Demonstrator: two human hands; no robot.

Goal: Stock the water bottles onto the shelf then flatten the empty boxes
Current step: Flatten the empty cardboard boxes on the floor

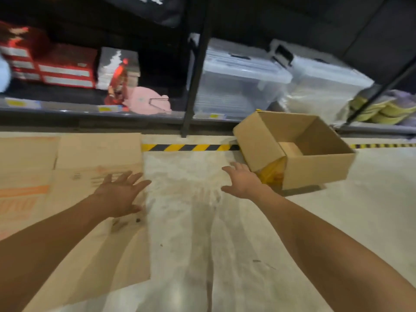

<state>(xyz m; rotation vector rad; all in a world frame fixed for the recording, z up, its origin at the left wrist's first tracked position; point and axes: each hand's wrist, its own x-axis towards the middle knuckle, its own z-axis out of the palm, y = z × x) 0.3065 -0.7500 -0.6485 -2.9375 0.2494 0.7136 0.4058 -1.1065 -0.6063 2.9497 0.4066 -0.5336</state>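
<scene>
A flattened cardboard box [74, 176] lies on the pale floor at the left. My left hand [121, 194] hovers over its right edge with fingers spread and holds nothing. An open, empty cardboard box [295, 154] sits tilted on the floor at the right, with yellow tape on its lower side. My right hand [242, 180] reaches toward that box's near left corner with fingers straight, and I cannot tell if it touches the box. No water bottles are visible.
A black metal shelf [193, 86] runs across the back, with red boxes [65, 68], a pink item [146, 102] and clear plastic bins [238, 79] on its lowest level. Yellow-black hazard tape [186, 147] marks the floor in front of it.
</scene>
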